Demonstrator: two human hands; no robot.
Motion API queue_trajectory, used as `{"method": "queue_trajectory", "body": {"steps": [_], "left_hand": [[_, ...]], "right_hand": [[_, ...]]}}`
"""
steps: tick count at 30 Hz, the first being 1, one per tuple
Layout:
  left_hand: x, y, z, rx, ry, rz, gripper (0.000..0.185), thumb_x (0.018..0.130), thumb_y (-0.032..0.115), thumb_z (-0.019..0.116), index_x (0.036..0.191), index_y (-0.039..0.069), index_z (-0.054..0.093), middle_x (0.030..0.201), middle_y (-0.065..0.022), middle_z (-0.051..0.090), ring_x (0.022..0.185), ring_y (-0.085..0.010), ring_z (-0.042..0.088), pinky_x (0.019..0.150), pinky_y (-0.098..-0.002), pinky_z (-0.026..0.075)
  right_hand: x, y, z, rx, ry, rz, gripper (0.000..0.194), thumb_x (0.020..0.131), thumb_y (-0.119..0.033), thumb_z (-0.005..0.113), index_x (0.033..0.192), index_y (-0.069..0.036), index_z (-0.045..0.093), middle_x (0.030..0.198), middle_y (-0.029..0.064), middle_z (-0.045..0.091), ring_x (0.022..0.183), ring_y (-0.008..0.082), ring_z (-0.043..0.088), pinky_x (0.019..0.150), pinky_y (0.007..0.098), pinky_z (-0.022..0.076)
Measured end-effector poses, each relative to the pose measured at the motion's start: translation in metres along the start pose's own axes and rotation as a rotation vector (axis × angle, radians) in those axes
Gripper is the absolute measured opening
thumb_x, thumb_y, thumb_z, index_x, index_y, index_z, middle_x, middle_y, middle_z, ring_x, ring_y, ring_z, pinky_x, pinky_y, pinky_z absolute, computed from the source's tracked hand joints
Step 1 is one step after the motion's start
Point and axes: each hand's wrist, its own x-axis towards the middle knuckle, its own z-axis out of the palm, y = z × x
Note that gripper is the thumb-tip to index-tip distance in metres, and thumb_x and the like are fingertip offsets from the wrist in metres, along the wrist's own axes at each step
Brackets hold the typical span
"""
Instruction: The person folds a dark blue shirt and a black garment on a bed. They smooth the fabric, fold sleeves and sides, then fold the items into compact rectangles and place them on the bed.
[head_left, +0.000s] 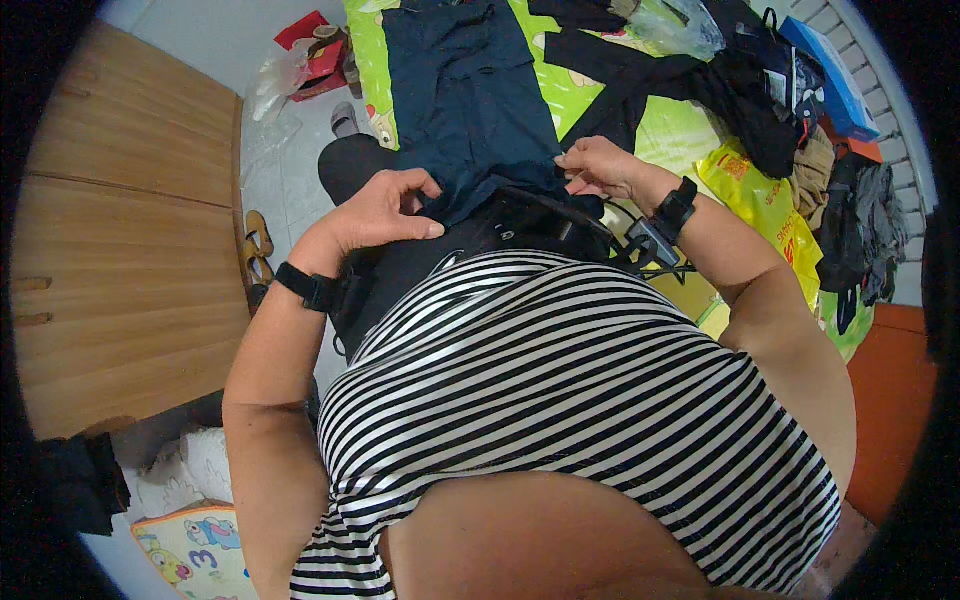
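A dark navy cloth garment (472, 112), perhaps trousers, lies stretched out in front of me, its near end gathered by my lap. At that end's left corner is my left hand (386, 208), fingers curled against the cloth and thumb apart from them. Whether it grips the fabric is hard to see. My right hand (600, 166) pinches the garment's right edge between thumb and fingertips. Both wrists wear black straps. Below the garment, black clothing (495, 232) covers my lap.
A green patterned mat (682, 120) lies under the garment. To the right are black clothes (600, 60), a yellow plastic bag (765, 210), a blue box (829, 79) and a grey device with cables (652, 241). Wooden cabinet doors (127, 225) stand left, near shoes (257, 234) and a red box (319, 71).
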Motion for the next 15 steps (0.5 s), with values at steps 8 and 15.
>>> {"method": "queue_trajectory", "body": {"steps": [8,15], "left_hand": [[0.017,0.016,0.011,0.192,-0.029,0.156,0.052,0.068,0.005,0.07,0.118,0.002,0.057,0.113,-0.0159,0.061,0.102,-0.0303,0.059,0.088,-0.0353,0.046],[0.021,0.015,0.018,0.53,0.072,0.469,0.043,0.067,-0.004,0.063,0.11,0.001,0.061,0.103,-0.0162,0.064,0.098,-0.035,0.059,0.088,-0.0389,0.047]], "right_hand": [[0.007,0.015,0.003,-0.236,-0.17,-0.253,0.04,0.078,-0.009,0.07,0.115,0.002,0.058,0.09,0.0058,0.063,0.082,0.0108,0.057,0.075,0.0239,0.0465],[0.007,0.014,0.012,-0.26,-0.167,-0.28,0.043,0.079,-0.011,0.07,0.117,0.001,0.056,0.09,-0.0005,0.056,0.08,0.0073,0.051,0.07,0.022,0.0416]]}}
